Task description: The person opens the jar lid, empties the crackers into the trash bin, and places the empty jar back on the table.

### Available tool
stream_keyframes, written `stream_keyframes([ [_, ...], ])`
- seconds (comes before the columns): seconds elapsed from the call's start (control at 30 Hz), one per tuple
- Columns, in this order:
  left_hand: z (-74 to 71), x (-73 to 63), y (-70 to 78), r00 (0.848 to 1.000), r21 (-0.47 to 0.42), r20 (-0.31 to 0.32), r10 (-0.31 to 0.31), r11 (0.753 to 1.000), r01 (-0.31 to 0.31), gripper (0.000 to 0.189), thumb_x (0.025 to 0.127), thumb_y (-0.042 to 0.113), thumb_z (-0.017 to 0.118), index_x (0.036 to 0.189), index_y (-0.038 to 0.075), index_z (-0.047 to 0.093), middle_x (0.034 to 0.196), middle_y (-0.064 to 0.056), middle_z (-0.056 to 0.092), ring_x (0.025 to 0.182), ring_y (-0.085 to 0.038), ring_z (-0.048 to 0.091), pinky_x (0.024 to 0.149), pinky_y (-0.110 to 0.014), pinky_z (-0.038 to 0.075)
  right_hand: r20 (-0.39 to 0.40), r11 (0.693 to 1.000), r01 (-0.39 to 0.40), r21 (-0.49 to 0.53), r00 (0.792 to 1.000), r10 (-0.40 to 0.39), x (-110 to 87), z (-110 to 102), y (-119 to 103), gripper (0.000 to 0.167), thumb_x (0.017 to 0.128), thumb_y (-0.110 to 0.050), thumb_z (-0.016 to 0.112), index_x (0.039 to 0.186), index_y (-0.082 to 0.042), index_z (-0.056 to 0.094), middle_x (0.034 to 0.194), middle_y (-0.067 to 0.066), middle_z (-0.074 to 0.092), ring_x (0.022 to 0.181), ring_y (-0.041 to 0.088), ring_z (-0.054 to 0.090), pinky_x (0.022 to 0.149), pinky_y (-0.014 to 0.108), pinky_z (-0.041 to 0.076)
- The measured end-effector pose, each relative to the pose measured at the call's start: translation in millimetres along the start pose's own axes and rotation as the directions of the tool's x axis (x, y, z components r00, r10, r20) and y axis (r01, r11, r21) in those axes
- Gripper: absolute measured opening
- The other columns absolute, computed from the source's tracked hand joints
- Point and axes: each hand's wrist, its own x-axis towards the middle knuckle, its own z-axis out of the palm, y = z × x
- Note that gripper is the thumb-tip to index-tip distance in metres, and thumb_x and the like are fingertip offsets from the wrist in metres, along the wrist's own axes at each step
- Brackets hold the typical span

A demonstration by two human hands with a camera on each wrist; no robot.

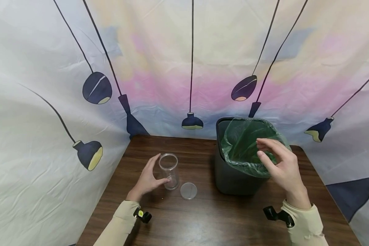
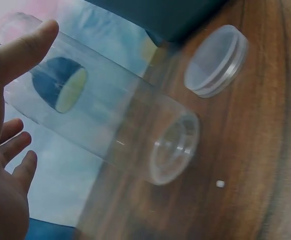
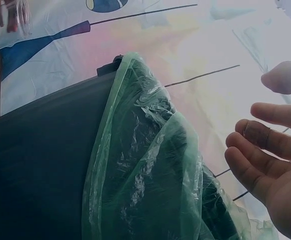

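A clear plastic jar (image 1: 169, 172) without a lid stands upright on the table. My left hand (image 1: 150, 177) is spread around its left side, thumb in front and fingers behind. In the left wrist view a gap shows between those fingers (image 2: 16, 142) and the jar wall; whether the thumb touches it I cannot tell. A round clear lid (image 1: 189, 190) lies to the right of the jar. Over the right side of a dark bin (image 1: 233, 179) hovers my right hand (image 1: 279, 164), fingers loosely bent and holding nothing. A green plastic bag (image 1: 246, 143) lines the bin, folded over its rim.
The dark wooden table (image 1: 203, 222) ends at a fabric backdrop (image 1: 160, 85) printed with hanging lamps. A small white crumb (image 2: 220, 184) lies on the wood near the jar's base. The bin stands at the back right, taller than the jar.
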Motion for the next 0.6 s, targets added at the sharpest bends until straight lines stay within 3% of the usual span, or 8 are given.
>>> stream_keyframes([
  [0.33,-24.6,24.5,26.8,0.986,0.076,0.025,0.162,0.984,-0.164,0.106,0.064,0.036,0.091,0.151,0.018,0.033,0.148,-0.010,0.040,0.136,-0.030,0.040,0.106,-0.054,0.039,0.036,0.998,0.010,-0.064,0.999,-0.008,6.4,-0.9,-1.5,0.046,0.082,0.010,0.067,0.126,-0.004,0.064,0.116,0.011,0.066,0.103,0.008,0.060,0.090,0.011,0.045],
  [0.6,-43.1,47.4,53.4,0.967,0.068,0.092,0.236,0.968,-0.243,0.103,0.071,0.039,0.086,0.153,0.021,0.028,0.154,-0.007,0.034,0.141,-0.026,0.035,0.109,-0.053,0.037,0.031,0.993,0.067,-0.100,0.997,-0.064,12.7,-1.2,-0.2,0.049,0.078,0.008,0.071,0.125,-0.005,0.065,0.115,0.011,0.066,0.101,0.011,0.058,0.088,0.013,0.043],
])
